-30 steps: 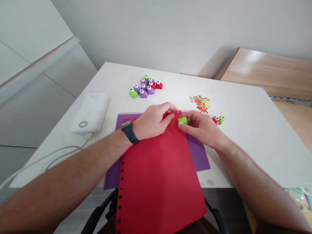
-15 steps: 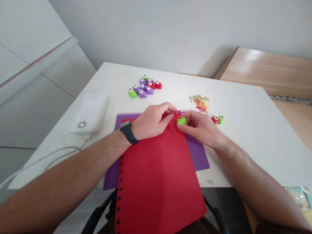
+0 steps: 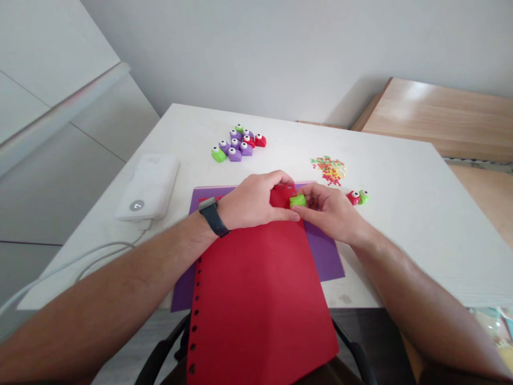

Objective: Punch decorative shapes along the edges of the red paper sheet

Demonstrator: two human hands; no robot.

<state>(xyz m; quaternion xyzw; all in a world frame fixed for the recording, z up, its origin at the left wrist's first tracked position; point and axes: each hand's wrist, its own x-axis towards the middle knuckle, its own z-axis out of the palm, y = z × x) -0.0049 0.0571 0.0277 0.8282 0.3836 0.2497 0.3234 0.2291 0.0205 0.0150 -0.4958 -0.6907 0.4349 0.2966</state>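
Observation:
My left hand (image 3: 252, 204) presses on the top edge of a red paper sheet (image 3: 260, 305), with its thumb reaching the punch. My right hand (image 3: 328, 211) pinches a small green craft punch (image 3: 297, 201) fitted over that edge. A row of small star-shaped holes runs down the sheet's left side. More cut holes show near the top edge, partly hidden by my fingers. Under the red sheet lies a purple paper sheet (image 3: 324, 256). A black watch (image 3: 211, 216) sits on my left wrist.
On the white table (image 3: 401, 240), several craft punches (image 3: 236, 144) lie grouped beyond the papers. Tiny colored paper cutouts (image 3: 329, 169) and red and green punches (image 3: 358, 197) lie right. A white power bank (image 3: 147, 187) with a cable lies left.
My left hand has slid right along the red sheet, its thumb now next to the green punch. The punch stays on the sheet's edge in my right hand.

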